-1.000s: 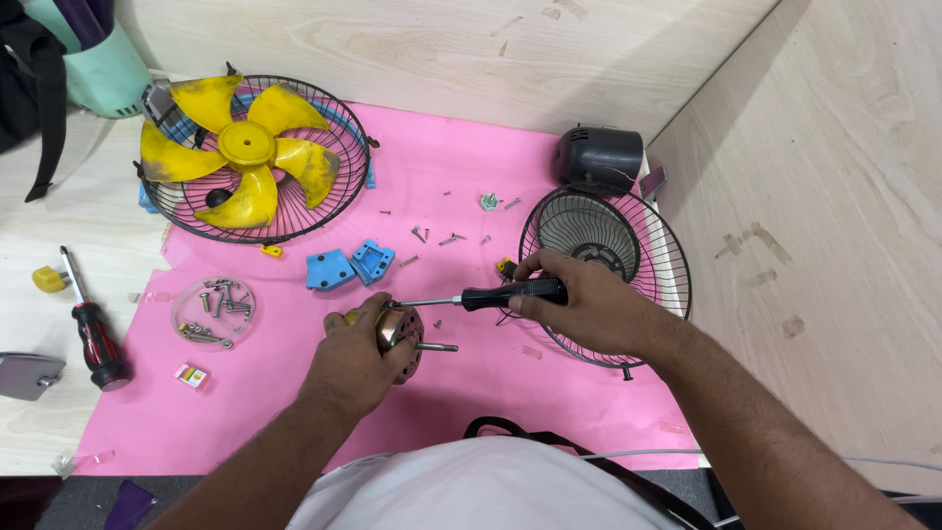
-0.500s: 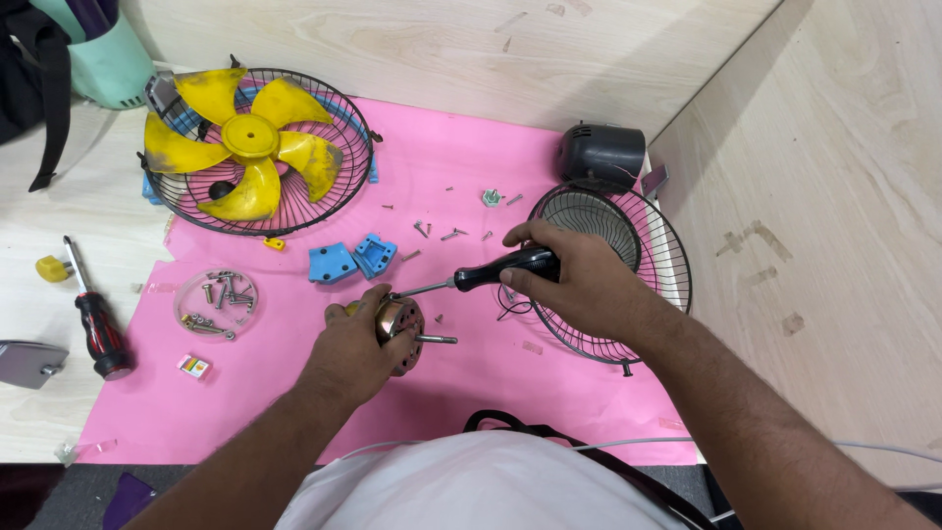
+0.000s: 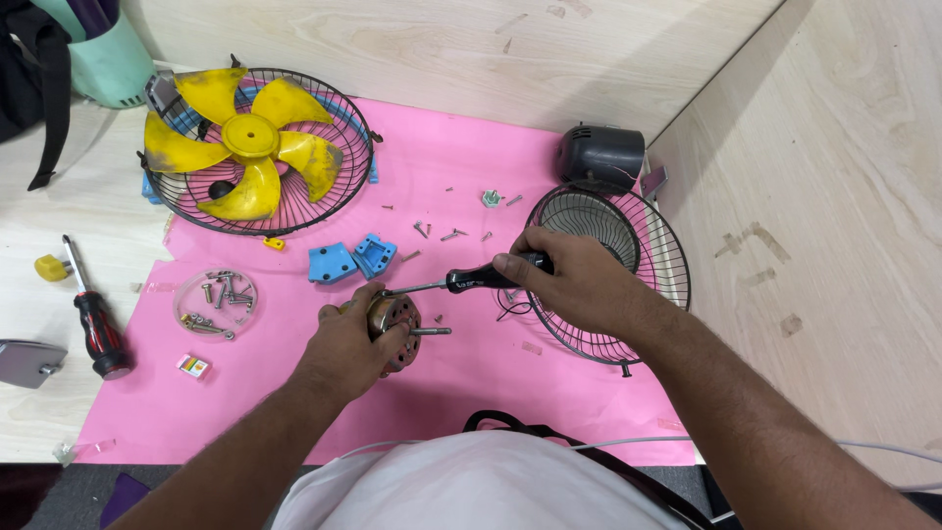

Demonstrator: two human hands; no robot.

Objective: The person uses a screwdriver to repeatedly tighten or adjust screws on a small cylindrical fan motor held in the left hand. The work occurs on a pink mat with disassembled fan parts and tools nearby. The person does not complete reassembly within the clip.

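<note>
A head-worn camera looks down at a person's two bare hands working over a pink mat (image 3: 245, 393) on a pale wooden table (image 3: 59, 324).

The left hand (image 3: 343, 345) is curled around a small round fan motor (image 3: 394, 321), gripping it from its left side; the motor's metal shaft points out to the right, away from the palm.

The right hand (image 3: 569, 280) is clenched around the black handle of a screwdriver (image 3: 461, 283). Its thin metal shank reaches leftward from this hand, and the tip meets the top of the motor just above the left hand's fingers.

Directly behind the right hand lies a black wire fan guard (image 3: 638, 245), with a dark motor housing (image 3: 601, 155) beyond it. Beyond the left hand sit two blue plastic pieces (image 3: 351, 259) and scattered screws (image 3: 442, 234). Farther beyond, to the left, a yellow fan blade (image 3: 250, 137) rests in another wire guard. Left of the left hand are a clear round dish of screws (image 3: 216, 302) and a red-handled screwdriver (image 3: 93, 319).
</note>
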